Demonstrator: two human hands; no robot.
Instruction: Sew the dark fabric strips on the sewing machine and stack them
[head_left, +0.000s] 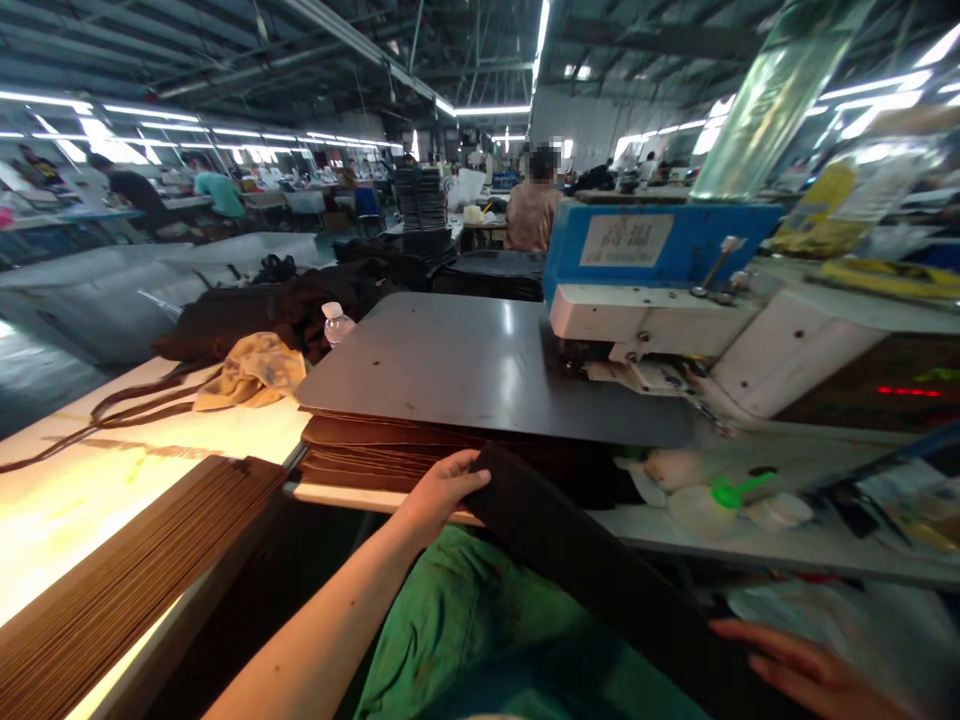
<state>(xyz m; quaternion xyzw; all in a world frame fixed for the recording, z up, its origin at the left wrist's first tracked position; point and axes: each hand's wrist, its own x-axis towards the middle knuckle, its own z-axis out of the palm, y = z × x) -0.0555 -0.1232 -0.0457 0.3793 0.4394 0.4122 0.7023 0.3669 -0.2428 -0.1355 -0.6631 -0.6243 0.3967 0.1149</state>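
Observation:
My left hand (pixel 442 490) grips the upper end of a long dark fabric strip (pixel 592 570) at the table's front edge, fingers curled round it. The strip runs down to the right across my green lap. My right hand (pixel 802 665) lies on its lower end at the bottom right, fingers stretched flat along it. Just beyond the left hand a stack of brown fabric pieces (pixel 375 450) sits under the grey metal plate (pixel 480 365) of a sewing machine (pixel 675 320).
A pile of brown strips (pixel 127 580) lies on the pale table at left. Behind it are a yellow cloth (pixel 251 372), a water bottle (pixel 336 322) and dark fabric heaps. A green-handled tool (pixel 739 490) lies at right. Other people work at far tables.

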